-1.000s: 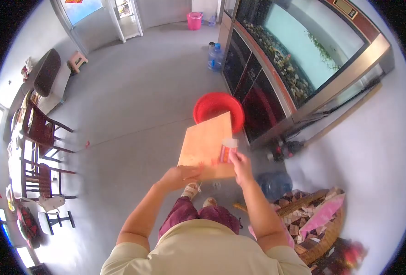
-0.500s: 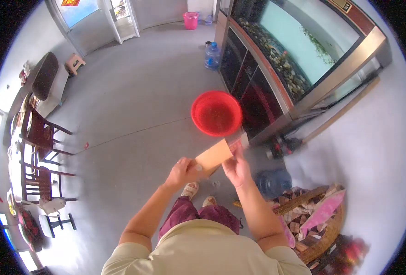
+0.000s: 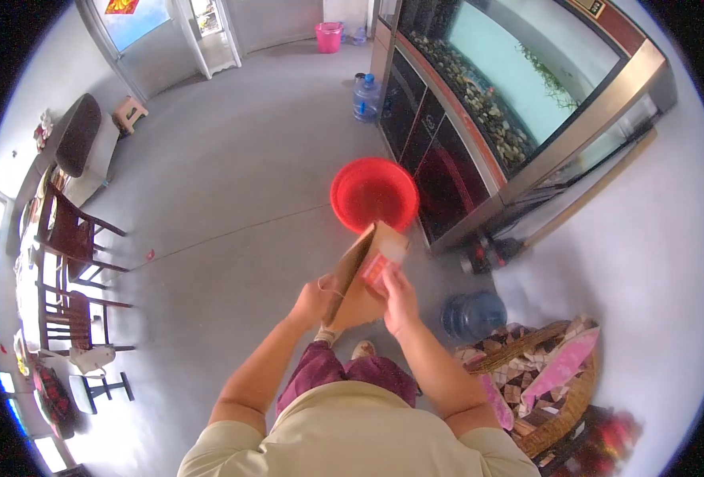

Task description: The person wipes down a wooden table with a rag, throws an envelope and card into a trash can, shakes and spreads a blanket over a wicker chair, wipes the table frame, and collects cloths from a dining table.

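A tan folded piece of cardboard (image 3: 350,306) is held up in front of my body, its fold spread so that a darker inner side shows. My left hand (image 3: 312,302) is closed on its left edge, the fingertips partly hidden behind it. At the right side my right hand (image 3: 400,304) pinches a small red-and-white packet (image 3: 376,269), which lies against the cardboard. The packet's print is too blurred to read. Just beyond the cardboard's upper end, a red plastic basin (image 3: 374,171) stands on the floor.
A fish tank (image 3: 511,79) on a dark cabinet (image 3: 427,127) stands at the right. Beside it are a blue water jug (image 3: 365,102) and another jug (image 3: 474,316). A wicker chair (image 3: 563,413) is near my right side. Wooden chairs (image 3: 70,230) line the left.
The cardboard has turned from a flat tan face to a steeper, spread position. The red-and-white packet now shows more fully in front of it. Both hands have shifted slightly.
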Tool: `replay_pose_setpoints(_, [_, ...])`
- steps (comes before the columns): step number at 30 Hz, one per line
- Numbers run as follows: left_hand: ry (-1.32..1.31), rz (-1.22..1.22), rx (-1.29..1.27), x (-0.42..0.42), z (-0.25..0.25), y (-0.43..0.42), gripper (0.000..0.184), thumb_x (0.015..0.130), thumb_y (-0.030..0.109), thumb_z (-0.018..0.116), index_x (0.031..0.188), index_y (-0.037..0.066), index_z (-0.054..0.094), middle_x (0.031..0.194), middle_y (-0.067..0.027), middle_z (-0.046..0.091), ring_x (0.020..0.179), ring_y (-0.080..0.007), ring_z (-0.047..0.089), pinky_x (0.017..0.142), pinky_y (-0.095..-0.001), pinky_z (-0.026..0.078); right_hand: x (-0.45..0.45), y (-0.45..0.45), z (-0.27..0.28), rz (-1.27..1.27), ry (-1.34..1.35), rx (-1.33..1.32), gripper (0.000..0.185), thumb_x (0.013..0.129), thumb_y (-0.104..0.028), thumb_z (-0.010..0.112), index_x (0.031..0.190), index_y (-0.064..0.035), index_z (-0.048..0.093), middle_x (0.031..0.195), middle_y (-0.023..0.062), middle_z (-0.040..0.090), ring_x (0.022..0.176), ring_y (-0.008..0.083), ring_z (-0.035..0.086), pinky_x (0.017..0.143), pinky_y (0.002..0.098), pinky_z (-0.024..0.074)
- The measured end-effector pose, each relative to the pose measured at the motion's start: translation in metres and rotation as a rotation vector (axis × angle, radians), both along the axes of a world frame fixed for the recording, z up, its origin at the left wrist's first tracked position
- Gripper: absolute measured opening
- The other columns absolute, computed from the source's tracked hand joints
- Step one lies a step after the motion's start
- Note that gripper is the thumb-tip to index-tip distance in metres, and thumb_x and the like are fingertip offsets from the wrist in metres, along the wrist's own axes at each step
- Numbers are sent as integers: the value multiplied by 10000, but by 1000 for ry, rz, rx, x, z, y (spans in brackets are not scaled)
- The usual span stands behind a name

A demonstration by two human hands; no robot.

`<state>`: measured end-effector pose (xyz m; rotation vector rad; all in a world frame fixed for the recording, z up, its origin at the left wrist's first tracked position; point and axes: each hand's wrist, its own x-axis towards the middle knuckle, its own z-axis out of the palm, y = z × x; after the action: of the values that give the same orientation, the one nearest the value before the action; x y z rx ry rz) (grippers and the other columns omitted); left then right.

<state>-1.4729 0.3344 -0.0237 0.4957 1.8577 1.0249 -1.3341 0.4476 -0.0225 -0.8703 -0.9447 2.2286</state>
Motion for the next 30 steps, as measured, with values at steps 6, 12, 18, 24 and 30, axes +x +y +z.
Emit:
replay_pose_setpoints(6, [-215, 176, 326, 19, -3, 3, 310, 885, 250, 480, 1020, -13, 572, 740, -49, 560, 711, -104, 477, 668, -279, 430, -5, -19, -14, 7, -435, 1097, 203, 853, -188, 557, 928, -21, 645, 994, 166, 621, 845, 304, 619, 742, 326, 489])
replay_pose_setpoints(12, [50, 29, 234, 24, -10, 3, 325, 946, 280, 409, 1038, -3, 541, 821, -51, 573, 763, -113, 478, 719, -301, 431, 6, -19, 2, 0, -741, 1411, 175, 766, -216, 621, 796, -46, 647, 871, 142, 636, 729, 320, 622, 610, 383, 503])
replay_pose_setpoints(18, [125, 32, 235, 46, 7, 9, 308, 957, 249, 368, 1027, -4, 528, 853, -100, 584, 792, -150, 491, 756, -327, 429, -4, -29, 9, 159, -935, 1223, 170, 758, -219, 622, 797, -55, 603, 773, 115, 613, 681, 323, 606, 576, 409, 489])
replay_pose_setpoints(24, [417, 134, 366, 49, 16, 3, 380, 954, 242, 349, 1239, 8, 440, 706, -219, 555, 531, -270, 567, 507, -365, 448, 7, -19, -4, 124, -858, 1239, 160, 730, -148, 596, 855, -48, 596, 874, 144, 601, 707, 333, 595, 598, 398, 479])
replay_pose_setpoints(30, [396, 191, 332, 45, 24, 8, 387, 948, 215, 352, 1263, 0, 413, 803, -241, 588, 601, -280, 609, 537, -344, 473, 7, -12, -11, 92, -858, 1227, 149, 710, -90, 580, 849, -38, 594, 778, 168, 588, 701, 366, 576, 587, 398, 457])
